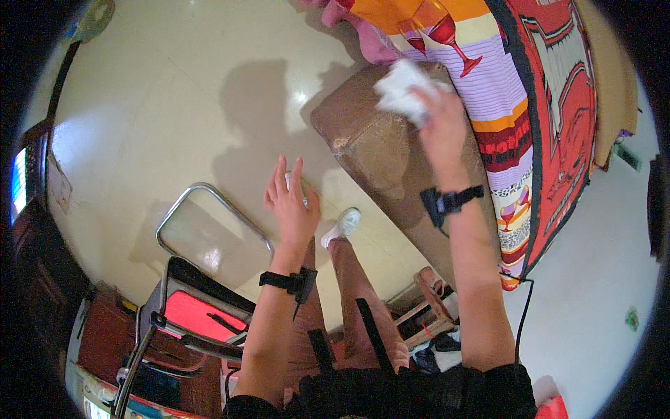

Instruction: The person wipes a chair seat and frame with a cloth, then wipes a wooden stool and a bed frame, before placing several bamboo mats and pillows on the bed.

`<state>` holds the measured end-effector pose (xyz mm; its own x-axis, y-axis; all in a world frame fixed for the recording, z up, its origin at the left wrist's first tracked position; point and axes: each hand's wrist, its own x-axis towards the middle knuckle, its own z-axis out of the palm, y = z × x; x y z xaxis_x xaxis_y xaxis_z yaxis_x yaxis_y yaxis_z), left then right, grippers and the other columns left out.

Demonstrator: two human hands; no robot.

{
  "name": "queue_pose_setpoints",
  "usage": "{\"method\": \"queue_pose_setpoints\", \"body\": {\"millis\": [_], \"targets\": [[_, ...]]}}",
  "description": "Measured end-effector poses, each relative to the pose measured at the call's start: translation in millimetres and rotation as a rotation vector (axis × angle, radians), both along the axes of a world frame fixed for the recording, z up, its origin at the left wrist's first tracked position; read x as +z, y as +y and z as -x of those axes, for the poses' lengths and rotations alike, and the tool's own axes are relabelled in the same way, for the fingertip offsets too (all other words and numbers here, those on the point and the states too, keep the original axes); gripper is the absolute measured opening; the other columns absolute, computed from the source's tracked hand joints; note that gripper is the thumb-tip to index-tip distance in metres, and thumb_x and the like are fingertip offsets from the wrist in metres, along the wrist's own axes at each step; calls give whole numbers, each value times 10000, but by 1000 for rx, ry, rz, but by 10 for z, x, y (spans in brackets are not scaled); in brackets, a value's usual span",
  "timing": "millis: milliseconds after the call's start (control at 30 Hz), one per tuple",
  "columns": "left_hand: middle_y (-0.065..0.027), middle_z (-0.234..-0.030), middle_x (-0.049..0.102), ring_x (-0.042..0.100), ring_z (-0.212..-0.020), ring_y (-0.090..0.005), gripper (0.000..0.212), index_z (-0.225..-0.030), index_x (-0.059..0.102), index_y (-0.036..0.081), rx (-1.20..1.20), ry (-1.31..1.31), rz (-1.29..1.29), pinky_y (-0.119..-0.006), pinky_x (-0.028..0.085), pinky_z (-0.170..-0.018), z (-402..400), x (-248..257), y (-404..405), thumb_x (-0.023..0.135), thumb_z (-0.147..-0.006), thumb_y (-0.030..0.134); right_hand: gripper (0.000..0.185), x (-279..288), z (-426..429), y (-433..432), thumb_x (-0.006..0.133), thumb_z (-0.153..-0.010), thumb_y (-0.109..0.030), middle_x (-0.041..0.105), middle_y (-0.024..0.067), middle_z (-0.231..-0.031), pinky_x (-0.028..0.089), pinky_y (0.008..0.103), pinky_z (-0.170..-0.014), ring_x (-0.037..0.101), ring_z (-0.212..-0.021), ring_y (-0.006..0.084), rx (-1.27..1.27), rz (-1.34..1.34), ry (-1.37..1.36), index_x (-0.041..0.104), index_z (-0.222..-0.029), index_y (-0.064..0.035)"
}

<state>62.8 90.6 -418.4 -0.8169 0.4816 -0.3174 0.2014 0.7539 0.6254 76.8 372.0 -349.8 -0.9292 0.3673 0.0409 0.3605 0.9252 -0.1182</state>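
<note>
My right hand [444,131] grips a crumpled white cloth [403,93], somewhat blurred, over the far end of a worn brown upholstered bench [374,152]. Whether the cloth is fabric or paper, I cannot tell. Scuffs and a frayed patch mark the bench's covering. My left hand [291,207] hangs above the floor to the left of the bench, fingers apart and holding nothing. Behind its fingers a white shoe partly shows, and the other white shoe [347,222] stands to its right. Black straps with small devices circle both wrists.
Along the bench's right side hangs a sheet printed with wine glasses [497,99], beside a red-and-black cloth [565,131]. A metal-framed chair [196,188] carrying a black-and-red bag [201,314] stands at lower left. A wooden rack [432,304] sits near my right leg.
</note>
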Motion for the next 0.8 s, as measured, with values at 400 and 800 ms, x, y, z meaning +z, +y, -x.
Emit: {"method": "queue_pose_setpoints", "body": {"millis": [400, 800], "targets": [[-123, -1463, 312, 319, -1310, -329, 679, -1396, 392, 180, -95, 5, -77, -505, 212, -1047, 139, 274, 249, 589, -759, 50, 635, -152, -567, -999, 572, -632, 68, 551, 100, -1124, 458, 414, -890, 506, -1032, 333, 78, 305, 6, 623, -1160, -279], [-88, -1488, 292, 277, -1347, -309, 648, -1392, 413, 211, -310, 64, -33, -500, 187, -1073, -349, 458, 691, 563, -775, 81, 695, 39, -924, -304, 554, -646, 99, 546, 143, -1172, 465, 408, -902, 514, -1028, 352, -132, 139, 16, 575, -1245, -254]]}}
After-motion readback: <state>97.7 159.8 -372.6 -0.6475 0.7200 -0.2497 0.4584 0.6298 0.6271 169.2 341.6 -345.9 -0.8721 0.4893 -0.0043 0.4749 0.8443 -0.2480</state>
